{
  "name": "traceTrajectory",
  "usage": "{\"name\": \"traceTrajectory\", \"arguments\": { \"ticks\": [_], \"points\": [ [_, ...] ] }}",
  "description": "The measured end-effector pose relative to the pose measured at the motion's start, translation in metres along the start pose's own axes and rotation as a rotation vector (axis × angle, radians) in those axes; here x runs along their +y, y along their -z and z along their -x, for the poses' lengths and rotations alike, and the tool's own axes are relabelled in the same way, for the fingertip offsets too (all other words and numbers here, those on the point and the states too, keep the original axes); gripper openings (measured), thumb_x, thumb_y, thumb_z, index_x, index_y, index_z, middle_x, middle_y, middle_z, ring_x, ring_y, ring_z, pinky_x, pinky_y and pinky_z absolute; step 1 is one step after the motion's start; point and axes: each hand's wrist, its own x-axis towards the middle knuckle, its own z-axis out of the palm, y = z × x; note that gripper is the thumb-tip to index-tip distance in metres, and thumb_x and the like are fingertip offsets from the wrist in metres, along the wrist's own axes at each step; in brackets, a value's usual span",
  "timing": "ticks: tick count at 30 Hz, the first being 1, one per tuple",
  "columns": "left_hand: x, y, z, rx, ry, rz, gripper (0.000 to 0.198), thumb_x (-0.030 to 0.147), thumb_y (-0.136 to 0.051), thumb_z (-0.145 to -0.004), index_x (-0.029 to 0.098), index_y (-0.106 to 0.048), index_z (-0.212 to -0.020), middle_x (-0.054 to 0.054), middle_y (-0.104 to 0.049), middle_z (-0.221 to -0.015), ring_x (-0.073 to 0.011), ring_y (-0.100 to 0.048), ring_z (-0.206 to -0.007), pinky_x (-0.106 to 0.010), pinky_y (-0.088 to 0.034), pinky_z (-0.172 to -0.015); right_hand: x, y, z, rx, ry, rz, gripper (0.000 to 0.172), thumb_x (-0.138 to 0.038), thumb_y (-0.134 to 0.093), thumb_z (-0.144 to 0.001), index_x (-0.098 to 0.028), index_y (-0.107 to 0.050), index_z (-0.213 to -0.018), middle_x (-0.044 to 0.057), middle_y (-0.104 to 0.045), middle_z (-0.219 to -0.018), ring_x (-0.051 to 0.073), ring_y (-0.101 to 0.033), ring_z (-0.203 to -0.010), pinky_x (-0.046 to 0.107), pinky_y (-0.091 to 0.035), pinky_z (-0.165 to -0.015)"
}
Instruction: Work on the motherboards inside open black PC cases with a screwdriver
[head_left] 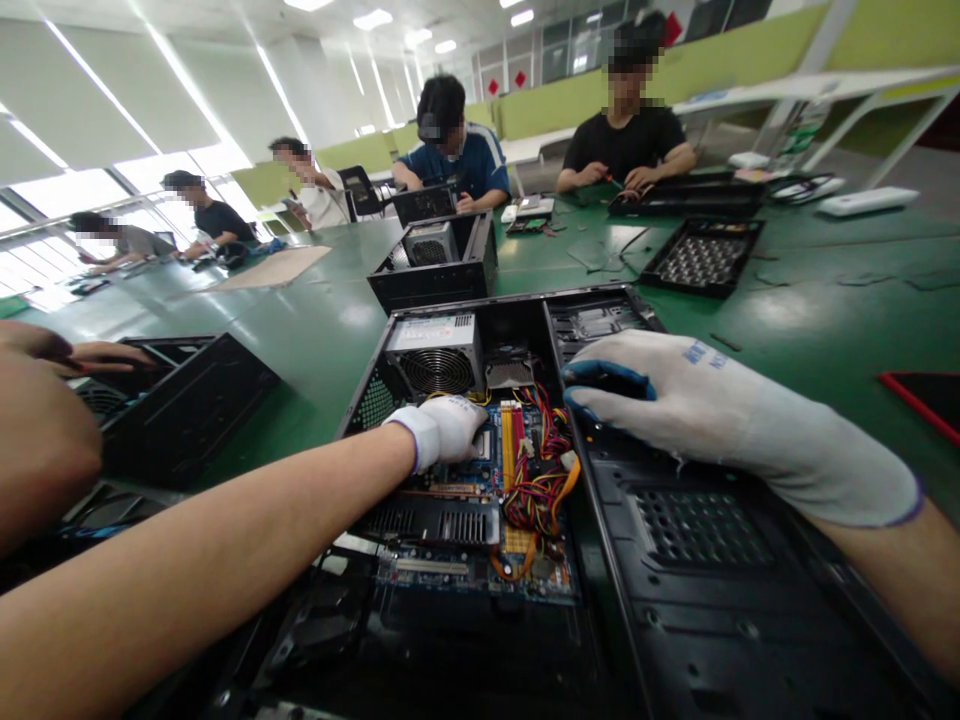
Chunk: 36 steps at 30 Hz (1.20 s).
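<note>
An opened computer case [611,560] lies in front of me, its motherboard [442,567] showing. My left hand [450,428], in a white glove, reaches in beside the metal square of the processor socket [484,445]. Its fingers are bent down and pressed together; their tips and anything in them are hidden. Over the right part of the case is my right hand [652,385], gloved in white with a blue palm. Its thumb and fingers are apart near the dividing rail, with nothing visible between them. Bundled cables [536,490] lie between the hands, and a power supply [435,355] sits behind the left one.
Another open case [435,265] stands just beyond mine. At left, a co-worker's arm [45,440] reaches over a dark case [187,410]. A black perforated tray [705,257] lies on the green table [300,330] at far right. Several people work along the far side.
</note>
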Motion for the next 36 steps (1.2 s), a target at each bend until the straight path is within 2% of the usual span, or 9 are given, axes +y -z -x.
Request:
{"name": "traceTrajectory", "arguments": {
  "ticks": [6, 17, 27, 36],
  "points": [
    [0.0004, 0.0007, 0.0004, -0.011, -0.008, -0.018, 0.041, 0.043, -0.069, -0.089, 0.017, -0.073, -0.121, -0.015, -0.076, -0.122, -0.0317, -0.073, -0.111, -0.037, -0.059, -0.094, -0.0006, 0.0002, 0.0001, -0.006, 0.006, -0.011, 0.044, -0.06, -0.055, -0.099, -0.026, -0.077, -0.115, 0.005, -0.079, -0.117, 0.028, -0.072, -0.105, 0.04, -0.055, -0.089],
    [-0.0003, 0.0018, 0.0004, -0.017, -0.015, -0.005, 0.041, 0.043, -0.07, -0.089, 0.017, -0.073, -0.122, -0.016, -0.076, -0.123, -0.034, -0.073, -0.112, -0.041, -0.059, -0.095, -0.0043, 0.0027, -0.0015, -0.014, -0.001, -0.018, 0.044, -0.061, -0.055, -0.098, -0.027, -0.078, -0.112, 0.004, -0.078, -0.116, 0.029, -0.072, -0.105, 0.039, -0.055, -0.089],
    [-0.0014, -0.0008, -0.0024, -0.03, -0.004, -0.013, 0.042, 0.045, -0.07, -0.089, 0.019, -0.072, -0.121, -0.014, -0.076, -0.123, -0.0312, -0.073, -0.111, -0.037, -0.059, -0.094, -0.0036, 0.0033, 0.0, -0.009, -0.004, -0.054, 0.044, -0.06, -0.059, -0.096, -0.025, -0.077, -0.115, 0.006, -0.078, -0.115, 0.03, -0.071, -0.104, 0.041, -0.053, -0.09],
    [-0.004, -0.005, -0.0041, 0.001, -0.003, 0.008, 0.043, 0.044, -0.073, -0.087, 0.02, -0.073, -0.122, -0.013, -0.077, -0.122, -0.0314, -0.073, -0.112, -0.037, -0.058, -0.094, -0.0023, 0.002, -0.0012, -0.012, 0.009, -0.062, 0.044, -0.061, -0.059, -0.096, -0.025, -0.078, -0.113, 0.006, -0.078, -0.115, 0.031, -0.071, -0.104, 0.042, -0.052, -0.09]
  ]
}}
